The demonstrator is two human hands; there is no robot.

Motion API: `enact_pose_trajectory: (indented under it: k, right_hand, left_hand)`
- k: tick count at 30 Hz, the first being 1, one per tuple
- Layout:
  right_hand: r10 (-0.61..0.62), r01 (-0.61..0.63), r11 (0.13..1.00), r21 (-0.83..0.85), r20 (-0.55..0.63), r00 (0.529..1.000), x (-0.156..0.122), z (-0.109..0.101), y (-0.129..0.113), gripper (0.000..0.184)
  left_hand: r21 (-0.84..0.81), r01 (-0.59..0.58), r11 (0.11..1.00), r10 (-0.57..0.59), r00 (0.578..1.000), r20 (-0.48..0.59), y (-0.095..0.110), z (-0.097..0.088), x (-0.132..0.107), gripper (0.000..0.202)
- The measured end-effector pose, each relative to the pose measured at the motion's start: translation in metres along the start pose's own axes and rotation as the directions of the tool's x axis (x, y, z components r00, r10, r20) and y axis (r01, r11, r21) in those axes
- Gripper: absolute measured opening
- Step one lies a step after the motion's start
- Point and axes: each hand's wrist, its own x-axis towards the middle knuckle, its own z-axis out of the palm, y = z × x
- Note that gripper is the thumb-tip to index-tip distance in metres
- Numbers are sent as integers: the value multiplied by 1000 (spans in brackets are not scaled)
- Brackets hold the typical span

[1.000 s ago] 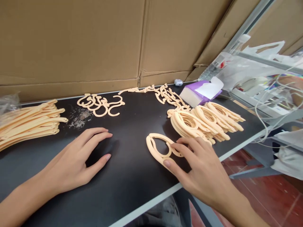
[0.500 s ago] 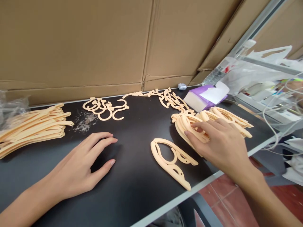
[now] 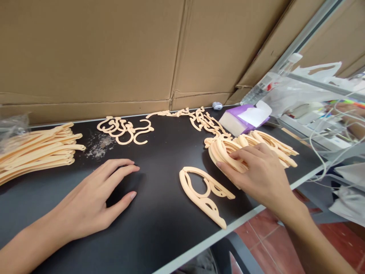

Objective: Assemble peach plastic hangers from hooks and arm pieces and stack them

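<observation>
My left hand (image 3: 94, 198) hovers over or rests on the black tabletop (image 3: 159, 228), fingers loosely curved and apart, holding nothing. At the right, my right hand (image 3: 258, 175) lies on a pile of cream folded plastic hangers (image 3: 218, 152), its thumb and fingers around the near end of the pile; the palm hides part of it. Between my hands, one folded hanger (image 3: 212, 215) lies alone, close to the front edge. Several loose cream hanger hooks (image 3: 124, 143) lie beyond my left hand. A stack of cream hanger arms (image 3: 42, 148) sits at the far left.
More small cream pieces (image 3: 199, 121) lie along the back. A purple tissue pack (image 3: 248, 118), a small pale object (image 3: 217, 105) and a clear bottle (image 3: 261, 85) stand back right. Cardboard (image 3: 85, 53) walls the rear. White cables (image 3: 316, 152) hang at right.
My right hand's fingers have closed in a little on the folded hangers. My left hand stays nearly in place. The whole view has shifted slightly.
</observation>
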Motion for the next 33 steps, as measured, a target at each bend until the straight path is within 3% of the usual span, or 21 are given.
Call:
enact_pose_trajectory:
  k: [4, 13, 20, 24, 26, 30, 33]
  right_hand:
    - [31, -36, 996, 84, 59, 998, 4, 0, 0, 25]
    - [24, -29, 999, 32, 146, 989, 9, -5, -4, 30]
    - [-2, 3, 1000, -25, 41, 999, 3, 0, -2, 23]
    - [-28, 31, 999, 16, -186, 982, -1, -9, -7, 23]
    - [-60, 79, 994, 70, -241, 969, -5, -19, -16, 21]
    - [-207, 207, 933, 295, -33, 978, -20, -30, -42, 19]
    - [-278, 233, 901, 366, 75, 958, -32, -25, -59, 20]
  left_hand:
    - [6, 2, 1000, -2, 1000, 5, -1, 0, 0, 40]
    - [66, -94, 993, 91, 995, 42, -7, -3, 3, 45]
    - [46, -79, 996, 78, 997, 22, -8, -2, 3, 44]
    - [16, -64, 998, 64, 998, 13, -8, -2, 1, 46]
    - [15, -67, 998, 67, 998, 18, -9, -2, 1, 47]
    - [19, -74, 997, 73, 997, 38, -9, -1, 2, 46]
    - [27, -95, 995, 94, 995, 40, -8, -1, 2, 45]
